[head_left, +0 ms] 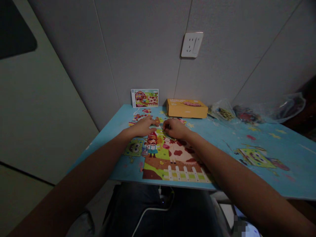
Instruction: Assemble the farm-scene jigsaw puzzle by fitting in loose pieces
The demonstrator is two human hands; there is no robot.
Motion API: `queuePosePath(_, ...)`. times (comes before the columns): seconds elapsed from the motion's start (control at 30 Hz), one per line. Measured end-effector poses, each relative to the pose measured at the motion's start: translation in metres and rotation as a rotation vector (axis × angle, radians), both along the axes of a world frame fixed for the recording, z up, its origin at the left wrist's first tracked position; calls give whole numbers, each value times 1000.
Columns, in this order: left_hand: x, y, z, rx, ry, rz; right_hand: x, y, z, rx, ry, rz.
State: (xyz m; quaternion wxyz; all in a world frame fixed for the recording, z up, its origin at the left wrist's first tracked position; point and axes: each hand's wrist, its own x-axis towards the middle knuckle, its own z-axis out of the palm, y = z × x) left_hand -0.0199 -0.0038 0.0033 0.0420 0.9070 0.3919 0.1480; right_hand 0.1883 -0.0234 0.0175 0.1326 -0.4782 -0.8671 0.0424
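A partly built farm jigsaw puzzle lies on the blue cartoon-printed table, showing a farmer figure, a spotted cow and a white fence. My left hand rests on its upper left part, fingers stretched toward a small brown piece. My right hand sits beside it with fingers curled down on the puzzle's upper edge; whether it holds a piece is hidden. A few loose pieces lie just beyond my left hand.
A reference picture card leans against the wall. An orange puzzle box stands behind the hands. Clear plastic bags with pieces lie at the back right. A wall socket is above. A white cable hangs at my lap.
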Motion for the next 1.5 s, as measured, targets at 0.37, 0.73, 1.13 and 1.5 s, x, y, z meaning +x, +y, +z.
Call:
queuePosePath(0.37,-1,0,0,-9,-1,4,26,4,18,-196,-179,-14)
queuePosePath(0.73,6,-5,1,48,-73,-11,3,0,4,59,15,21)
queuePosePath(1.13,11,-12,12,16,-333,-6,2,1,-9,76,263,167)
queuePosePath(1.5,10,-8,10,19,-289,-44,1,3,-10,69,330,18)
